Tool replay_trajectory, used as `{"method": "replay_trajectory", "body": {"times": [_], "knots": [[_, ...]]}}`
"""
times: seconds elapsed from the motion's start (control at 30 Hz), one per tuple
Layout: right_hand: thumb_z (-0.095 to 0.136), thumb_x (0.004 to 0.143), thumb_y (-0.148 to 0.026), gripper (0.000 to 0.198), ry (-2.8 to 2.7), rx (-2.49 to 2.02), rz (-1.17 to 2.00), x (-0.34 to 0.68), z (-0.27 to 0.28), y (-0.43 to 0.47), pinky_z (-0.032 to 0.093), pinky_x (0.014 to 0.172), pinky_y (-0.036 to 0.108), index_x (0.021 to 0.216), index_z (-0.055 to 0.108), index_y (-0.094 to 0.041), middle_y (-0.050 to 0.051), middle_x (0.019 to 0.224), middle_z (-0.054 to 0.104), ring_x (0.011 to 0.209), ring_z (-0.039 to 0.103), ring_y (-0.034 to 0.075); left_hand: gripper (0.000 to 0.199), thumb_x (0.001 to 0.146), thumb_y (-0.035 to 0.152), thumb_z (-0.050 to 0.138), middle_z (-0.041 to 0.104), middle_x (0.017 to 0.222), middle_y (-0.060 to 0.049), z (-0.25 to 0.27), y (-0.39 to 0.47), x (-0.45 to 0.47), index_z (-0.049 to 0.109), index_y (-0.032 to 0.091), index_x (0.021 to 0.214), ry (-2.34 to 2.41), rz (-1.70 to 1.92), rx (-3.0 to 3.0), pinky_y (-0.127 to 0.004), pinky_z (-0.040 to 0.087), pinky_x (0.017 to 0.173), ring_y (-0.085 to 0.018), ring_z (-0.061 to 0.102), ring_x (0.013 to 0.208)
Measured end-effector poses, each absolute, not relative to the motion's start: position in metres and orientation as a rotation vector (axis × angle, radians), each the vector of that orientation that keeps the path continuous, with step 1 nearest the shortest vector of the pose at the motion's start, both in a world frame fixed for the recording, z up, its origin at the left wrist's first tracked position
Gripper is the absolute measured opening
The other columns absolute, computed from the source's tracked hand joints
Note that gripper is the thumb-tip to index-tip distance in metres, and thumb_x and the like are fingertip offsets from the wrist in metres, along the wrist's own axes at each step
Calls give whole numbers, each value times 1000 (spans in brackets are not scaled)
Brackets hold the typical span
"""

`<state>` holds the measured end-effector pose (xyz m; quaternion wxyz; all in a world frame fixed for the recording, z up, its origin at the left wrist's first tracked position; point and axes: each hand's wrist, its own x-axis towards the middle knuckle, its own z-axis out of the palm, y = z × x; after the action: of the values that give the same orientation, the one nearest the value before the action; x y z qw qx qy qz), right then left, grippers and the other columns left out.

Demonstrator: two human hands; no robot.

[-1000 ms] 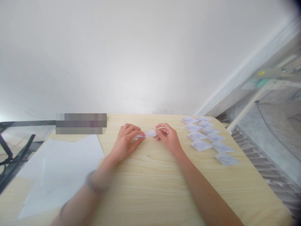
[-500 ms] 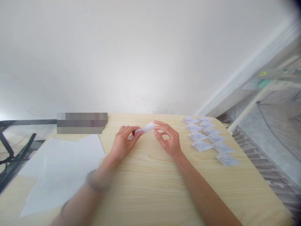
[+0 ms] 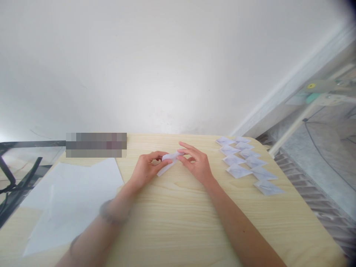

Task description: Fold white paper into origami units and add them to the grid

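A small piece of folded white paper (image 3: 167,160) is held between both hands above the middle of the table. My left hand (image 3: 148,167) pinches its left part, thumb in front and fingers behind. At the paper's right end, my right hand (image 3: 197,163) grips it between thumb and fingertips, with one finger stretched out above. The paper's lower left part slants down below my left thumb. Several folded white paper pieces (image 3: 238,171), pointed in shape, lie in two columns on the right side of the table.
Flat white paper sheets (image 3: 80,196) lie on the left of the wooden table (image 3: 172,222). A blurred-out object (image 3: 96,144) sits at the back left corner. A white wall (image 3: 167,74) stands behind the table. A dark metal frame (image 3: 30,181) is beyond the left edge.
My right hand has closed on the paper's right end, where it was apart or barely touching before. The paper has turned, and more of its face now shows below my left thumb.
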<state>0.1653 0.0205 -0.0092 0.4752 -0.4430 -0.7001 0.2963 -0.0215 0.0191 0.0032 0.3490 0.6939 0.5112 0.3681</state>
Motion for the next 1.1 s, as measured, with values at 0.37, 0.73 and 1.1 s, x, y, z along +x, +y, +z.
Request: {"method": "replay_trajectory", "body": {"times": [0.37, 0.73, 1.1], "knots": [[51, 80, -34, 20, -1656, -1084, 917, 166, -9, 22, 56, 49, 22, 81, 63, -18, 6, 121, 52, 73, 62, 13, 22, 77, 36, 57, 66, 81, -3, -6, 22, -25, 65, 21, 90, 1295, 1039, 2133, -26, 43, 69, -16, 56, 76], [55, 78, -34, 19, -1551, -1120, 818, 166, -14, 24, 55, 60, 26, 83, 64, -18, 3, 80, 64, 62, 63, 12, 30, 73, 39, 59, 65, 80, -1, -1, 22, -25, 61, 22, 97, 1395, 1049, 1976, -20, 43, 54, -13, 58, 67], [51, 80, -32, 19, -1722, -1064, 928, 166, -14, 22, 55, 60, 24, 91, 61, -20, 3, 85, 63, 67, 62, 12, 31, 78, 40, 49, 62, 83, -4, 6, 20, -21, 62, 19, 97, 1327, 854, 2022, -26, 43, 68, -16, 54, 74]]}}
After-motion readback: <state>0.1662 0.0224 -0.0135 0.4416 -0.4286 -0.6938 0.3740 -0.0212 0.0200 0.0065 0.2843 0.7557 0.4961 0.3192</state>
